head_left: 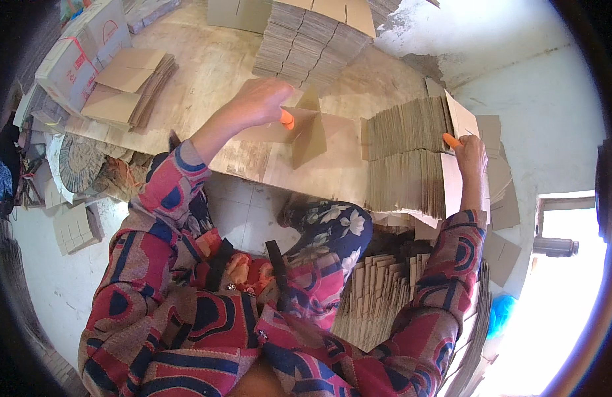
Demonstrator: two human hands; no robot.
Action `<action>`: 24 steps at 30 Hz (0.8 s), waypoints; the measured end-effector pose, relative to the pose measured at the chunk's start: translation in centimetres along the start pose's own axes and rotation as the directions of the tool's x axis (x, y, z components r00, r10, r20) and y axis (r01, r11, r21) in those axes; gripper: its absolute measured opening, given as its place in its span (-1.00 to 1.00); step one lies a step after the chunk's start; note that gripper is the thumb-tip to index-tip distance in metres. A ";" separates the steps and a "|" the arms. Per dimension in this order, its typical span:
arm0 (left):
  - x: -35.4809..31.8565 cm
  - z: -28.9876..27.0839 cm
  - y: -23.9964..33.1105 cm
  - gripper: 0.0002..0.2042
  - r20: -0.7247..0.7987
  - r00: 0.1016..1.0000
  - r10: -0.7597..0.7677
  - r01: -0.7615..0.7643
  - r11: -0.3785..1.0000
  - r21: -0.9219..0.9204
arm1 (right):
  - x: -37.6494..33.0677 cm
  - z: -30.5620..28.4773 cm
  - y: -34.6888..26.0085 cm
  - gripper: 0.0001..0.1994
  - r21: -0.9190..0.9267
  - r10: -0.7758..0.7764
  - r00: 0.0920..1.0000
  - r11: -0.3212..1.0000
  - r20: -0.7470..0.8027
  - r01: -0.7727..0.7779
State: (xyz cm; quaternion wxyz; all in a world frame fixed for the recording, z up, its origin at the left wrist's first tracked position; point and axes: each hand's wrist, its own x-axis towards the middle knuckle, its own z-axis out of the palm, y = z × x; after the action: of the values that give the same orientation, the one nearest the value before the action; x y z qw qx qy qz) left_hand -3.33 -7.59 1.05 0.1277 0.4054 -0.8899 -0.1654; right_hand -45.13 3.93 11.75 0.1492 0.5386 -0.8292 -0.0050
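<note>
My left hand (258, 100) reaches over the wooden table, an orange finger cot on one finger. Its fingers are bent around the upper edge of a cardboard divider (311, 135), whose panels cross each other and stand upright on the tabletop. At the right end of a row of upright slotted cardboard sheets (405, 145), my right hand (471, 157) pinches the outermost sheet (455, 122). An orange cot covers one finger of that hand too. Part of its grip is hidden behind the sheet.
A tall stack of cardboard sheets (309, 46) stands at the table's far side. Far left lie more flat sheets (131, 86) against a white carton (84, 56). Below the right forearm, many folded dividers (375, 294) are packed together. The table's near edge (253, 177) crosses before my knees.
</note>
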 end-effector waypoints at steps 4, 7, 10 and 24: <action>-2.6 -1.4 -1.0 -0.40 -0.227 0.973 -0.039 0.019 0.996 -0.086 | 1.2 -0.1 2.8 -0.79 0.005 0.062 0.998 0.998 -0.022 -0.062; -4.4 -2.9 -3.0 -0.39 -0.178 0.966 -0.185 0.170 0.981 -0.099 | -0.3 -2.5 -0.3 -0.73 -0.211 0.091 0.944 0.964 -0.316 -0.163; -5.2 -2.3 -4.5 -0.41 -0.231 0.959 -0.165 0.141 0.983 -0.115 | -3.2 -6.7 -4.4 -0.44 -0.068 -0.212 0.754 0.974 -0.622 0.218; -4.1 1.8 -5.1 -0.91 -0.319 0.948 -0.016 -0.078 0.957 -0.278 | -8.5 -10.9 -19.4 -0.55 0.974 -0.196 0.980 0.213 -0.034 0.077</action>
State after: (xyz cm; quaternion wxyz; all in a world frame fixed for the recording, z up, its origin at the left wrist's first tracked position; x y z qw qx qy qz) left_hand 2.16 -7.27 -2.98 0.3292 0.3897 -0.8306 -0.2232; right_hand -21.92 5.03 16.89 -0.2588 0.5840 -0.6075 0.4722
